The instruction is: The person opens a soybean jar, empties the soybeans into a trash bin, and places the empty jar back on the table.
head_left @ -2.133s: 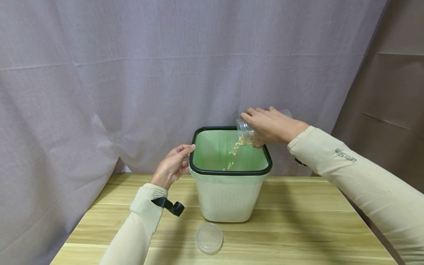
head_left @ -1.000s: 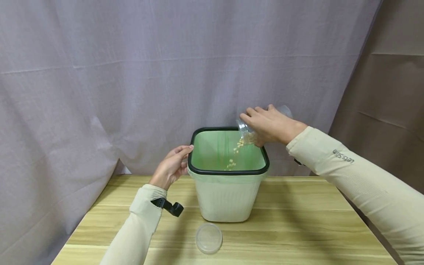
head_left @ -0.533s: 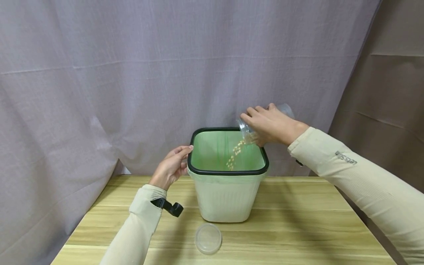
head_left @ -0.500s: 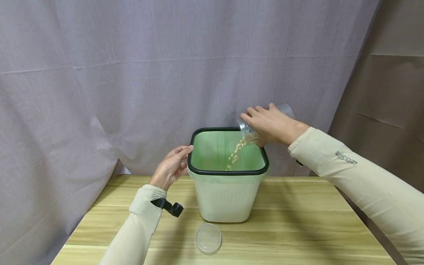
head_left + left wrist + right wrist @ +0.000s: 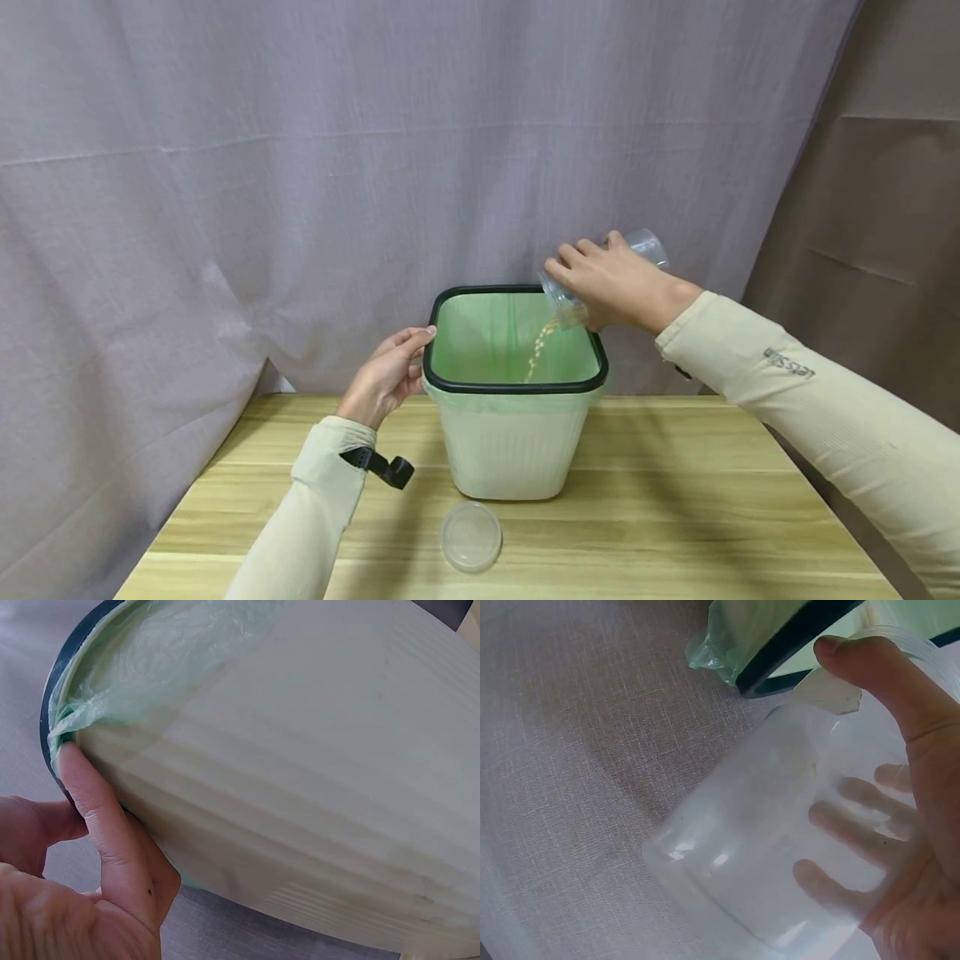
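Clear glossy plastic jar (image 5: 780, 847); matt ribbed plastic bin (image 5: 513, 442); wood-grain table (image 5: 675, 517); cloth backdrop (image 5: 300, 167).

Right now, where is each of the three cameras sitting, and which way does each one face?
Head: worn high, facing forward and down at the bin, lid and table; shows the left hand, right hand and both sleeves.
Left wrist: beside the bin's wall, close up; shows the left hand's fingers.
Right wrist: under the tilted jar, facing the curtain; shows the right hand.
Shared: all three see the bin's black rim.
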